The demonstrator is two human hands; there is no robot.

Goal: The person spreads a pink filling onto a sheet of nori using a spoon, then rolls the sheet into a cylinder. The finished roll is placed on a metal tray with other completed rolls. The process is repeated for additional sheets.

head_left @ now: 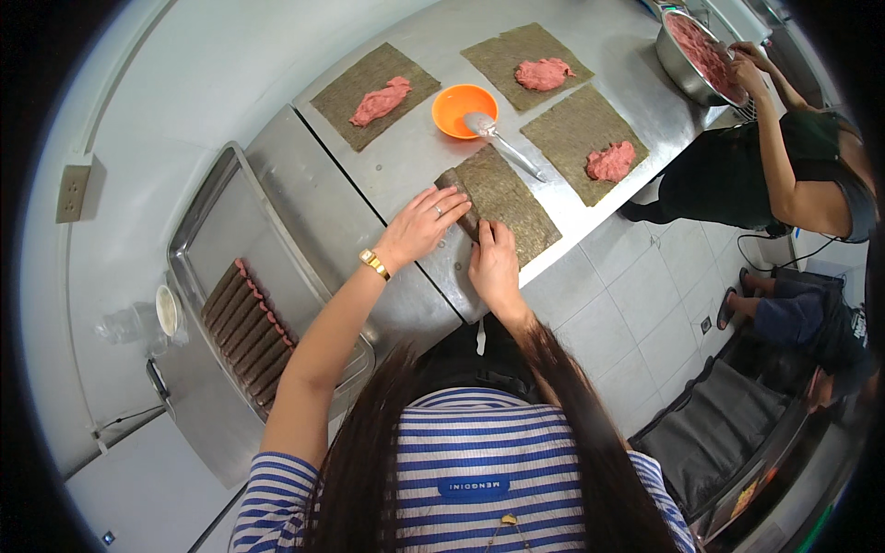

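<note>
A dark green seaweed sheet [519, 205] lies on the steel table in front of me, its near edge turned into a narrow seaweed roll [469, 217]. My left hand [426, 221] grips the upper part of this roll, fingers laid over it. Lower down, my right hand [496, 269] has its fingers bent over the other end. Whatever is inside the roll is hidden. Beyond the sheet stands an orange bowl [454, 103], with a metal spoon [502, 140] resting across its rim, handle toward the sheet.
Three more seaweed sheets, one of them the far-left sheet [348, 76], bear pink minced meat [380, 101]. At left, a metal tray [277, 226] holds several finished rolls [244, 336]. A co-worker [784, 175] handles a large bowl of meat [678, 69]; another person [802, 323] is at far right.
</note>
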